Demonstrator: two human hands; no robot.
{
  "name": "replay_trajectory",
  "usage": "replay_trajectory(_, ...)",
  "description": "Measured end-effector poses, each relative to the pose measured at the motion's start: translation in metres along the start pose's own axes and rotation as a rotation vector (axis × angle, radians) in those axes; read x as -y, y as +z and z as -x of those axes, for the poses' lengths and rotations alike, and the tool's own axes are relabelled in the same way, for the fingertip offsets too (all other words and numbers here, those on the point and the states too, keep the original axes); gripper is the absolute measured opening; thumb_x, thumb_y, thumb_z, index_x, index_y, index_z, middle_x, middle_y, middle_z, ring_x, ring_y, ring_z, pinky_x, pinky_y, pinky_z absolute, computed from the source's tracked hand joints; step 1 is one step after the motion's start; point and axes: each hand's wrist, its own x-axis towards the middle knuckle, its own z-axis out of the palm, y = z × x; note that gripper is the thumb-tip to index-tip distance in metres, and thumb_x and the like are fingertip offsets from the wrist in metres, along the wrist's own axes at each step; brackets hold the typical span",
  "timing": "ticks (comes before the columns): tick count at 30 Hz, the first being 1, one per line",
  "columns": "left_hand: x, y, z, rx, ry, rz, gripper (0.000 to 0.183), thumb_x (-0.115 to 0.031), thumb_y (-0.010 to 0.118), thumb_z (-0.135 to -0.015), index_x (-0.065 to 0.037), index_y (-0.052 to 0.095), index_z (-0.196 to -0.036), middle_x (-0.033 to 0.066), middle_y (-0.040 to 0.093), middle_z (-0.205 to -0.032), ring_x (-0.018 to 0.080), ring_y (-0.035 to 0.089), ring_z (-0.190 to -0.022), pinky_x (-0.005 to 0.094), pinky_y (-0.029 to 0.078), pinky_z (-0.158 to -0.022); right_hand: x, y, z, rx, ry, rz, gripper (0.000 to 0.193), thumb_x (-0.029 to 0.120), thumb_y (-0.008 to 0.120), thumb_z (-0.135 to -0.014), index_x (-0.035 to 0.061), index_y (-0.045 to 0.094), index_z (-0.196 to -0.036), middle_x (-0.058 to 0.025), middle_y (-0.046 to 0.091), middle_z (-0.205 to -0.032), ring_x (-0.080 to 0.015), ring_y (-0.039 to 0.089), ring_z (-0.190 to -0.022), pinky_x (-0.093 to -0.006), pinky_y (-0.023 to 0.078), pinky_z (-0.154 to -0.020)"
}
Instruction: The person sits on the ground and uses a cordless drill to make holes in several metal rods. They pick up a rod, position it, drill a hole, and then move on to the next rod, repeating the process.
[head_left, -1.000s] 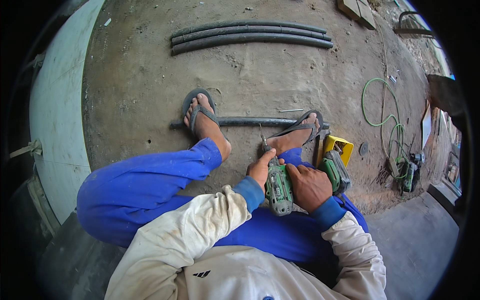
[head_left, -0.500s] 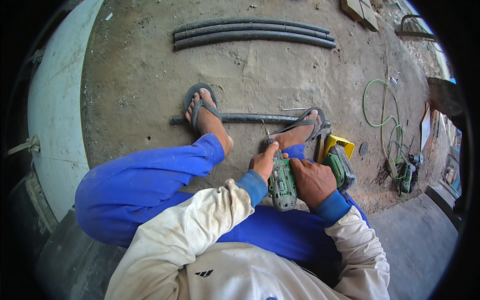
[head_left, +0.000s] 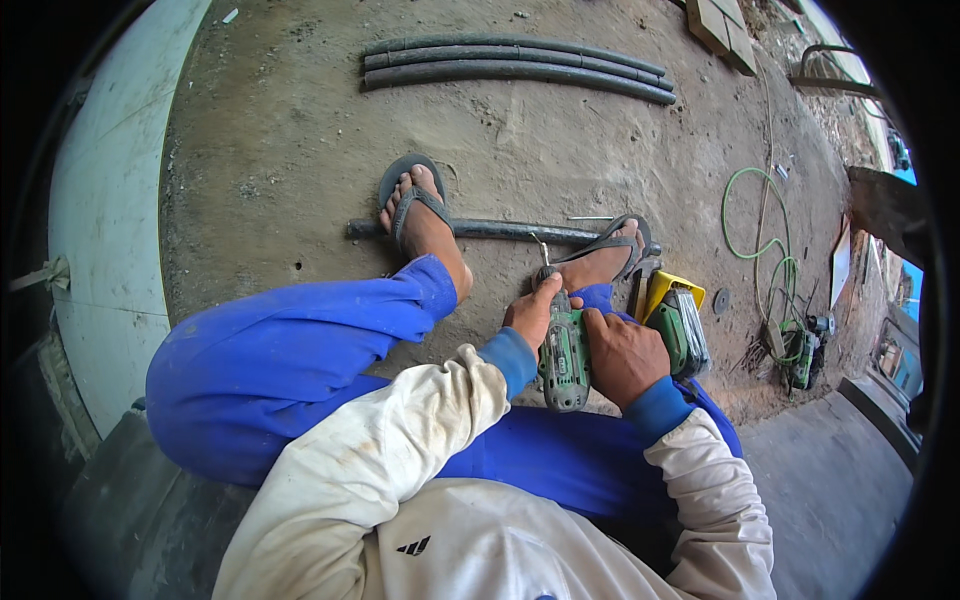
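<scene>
A green cordless drill (head_left: pixel 565 365) lies across my lap, its nose pointing away from me. My left hand (head_left: pixel 532 312) wraps round its front near the chuck. My right hand (head_left: pixel 628 358) is closed round the grip, with the battery (head_left: pixel 680 332) sticking out to the right. A thin, bent-looking bit (head_left: pixel 541 249) projects from the chuck; its tip is close to the near side of a dark pipe (head_left: pixel 490 229), and I cannot tell whether they touch. The pipe lies on the ground, with my sandalled feet resting over it near both ends.
Three dark pipes (head_left: pixel 520 68) lie side by side farther off. A thin metal rod (head_left: pixel 590 217) is just beyond the near pipe. Beside my right foot are a yellow container (head_left: pixel 662 288) and a hammer (head_left: pixel 643 283). A green cable (head_left: pixel 728 205) and a green power tool (head_left: pixel 803 362) lie at right.
The view has shifted slightly. The bit's tip looks different, bright and hooked rather than dark and straight. Both hands keep the same hold on the drill.
</scene>
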Motion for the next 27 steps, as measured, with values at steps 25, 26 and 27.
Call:
replay_trajectory(25,0.031,0.015,0.064,-0.25,0.103,-0.241,0.073,-0.065,0.053,-0.104,0.003,0.067,-0.125,0.0167,0.071,-0.107,0.028,0.068,-0.099,0.0413,0.053,-0.091,0.008,-0.003,0.003,0.088,0.01,0.06,0.02,0.016,0.06,-0.094,0.008,0.059,-0.112,-0.015,0.071,-0.09,-0.037,0.075,-0.084,-0.0501,0.059,-0.069)
replay_trajectory(26,0.03,0.016,0.063,-0.251,0.156,-0.311,0.073,-0.065,0.053,-0.104,0.004,0.067,-0.124,0.0185,0.071,-0.107,0.0302,0.069,-0.099,0.0422,0.053,-0.091,0.006,-0.003,0.004,0.02,-0.022,0.032,0.02,0.016,0.061,-0.093,0.008,0.059,-0.112,-0.0151,0.071,-0.09,-0.0371,0.075,-0.084,-0.0502,0.058,-0.069)
replay_trajectory(27,0.029,0.018,0.062,-0.256,0.218,-0.383,0.073,-0.065,0.052,-0.104,0.004,0.067,-0.124,0.0203,0.071,-0.106,0.0323,0.069,-0.1,0.0431,0.053,-0.092,0.003,-0.004,0.003,0.027,-0.018,0.008,0.021,0.016,0.062,-0.092,0.008,0.059,-0.112,-0.0152,0.072,-0.09,-0.0372,0.075,-0.085,-0.0502,0.058,-0.069)
